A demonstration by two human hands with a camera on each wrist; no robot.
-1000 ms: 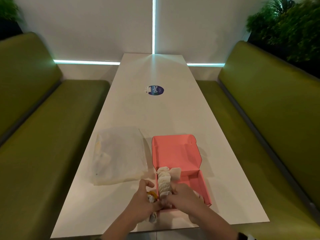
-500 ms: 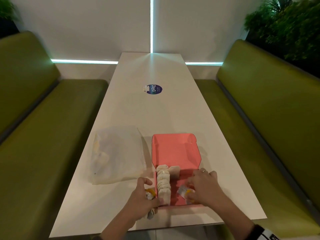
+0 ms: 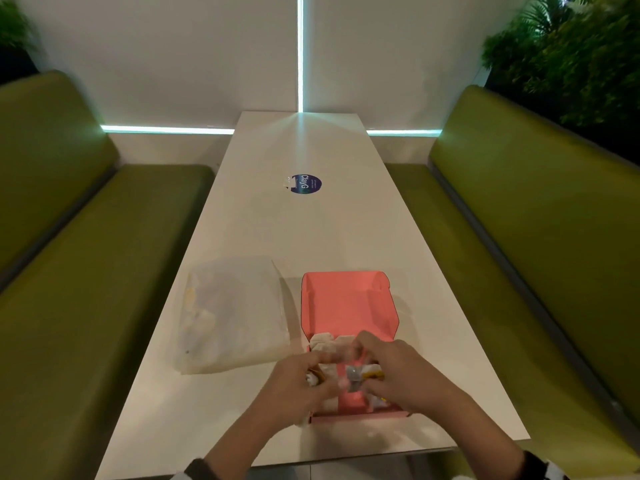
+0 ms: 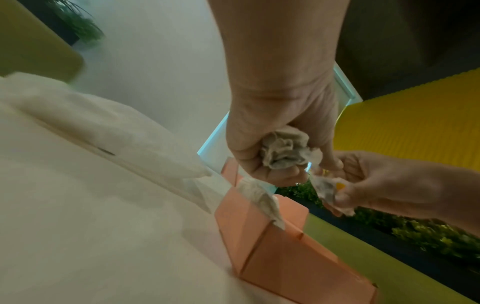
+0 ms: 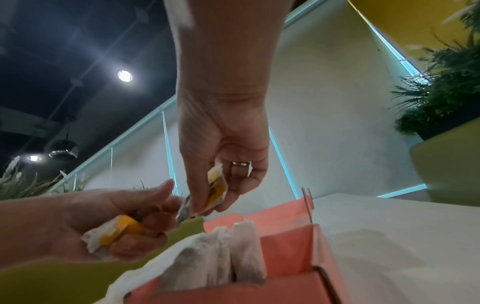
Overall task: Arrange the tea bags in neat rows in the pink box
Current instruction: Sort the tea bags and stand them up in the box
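The pink box lies open near the table's front edge, with its lid flat behind it. A row of white tea bags stands along its left side. My left hand hovers over the box's left front and grips a crumpled bunch of tea bags with yellow tags. My right hand meets it above the box and pinches one tea bag with a yellow tag. The hands hide most of the box's inside in the head view.
A translucent plastic bag lies left of the box. A round blue sticker sits mid-table. Green benches flank the long white table, whose front edge is just below my hands.
My right hand has come back left from the box's right side with a tea bag and now meets the left hand above the box. The left hand has barely moved.
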